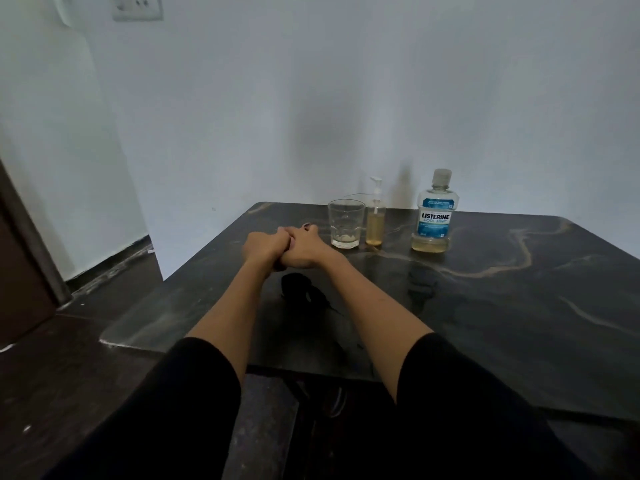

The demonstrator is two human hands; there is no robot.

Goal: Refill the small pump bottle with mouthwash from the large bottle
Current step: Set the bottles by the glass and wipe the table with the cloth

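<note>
A small clear pump bottle point(375, 221) with yellowish liquid stands upright near the far edge of the dark marble table point(502, 306). To its right stands the large mouthwash bottle point(433, 216), capped, with a blue label and a little yellowish liquid at the bottom. My left hand point(265, 245) and my right hand point(304, 249) are clasped together above the table, left of the bottles and apart from them. Neither hand holds an object.
An empty clear glass tumbler point(346, 223) stands just left of the pump bottle, close to my right hand. White walls rise behind the table. A dark floor and a door frame point(31, 244) lie to the left.
</note>
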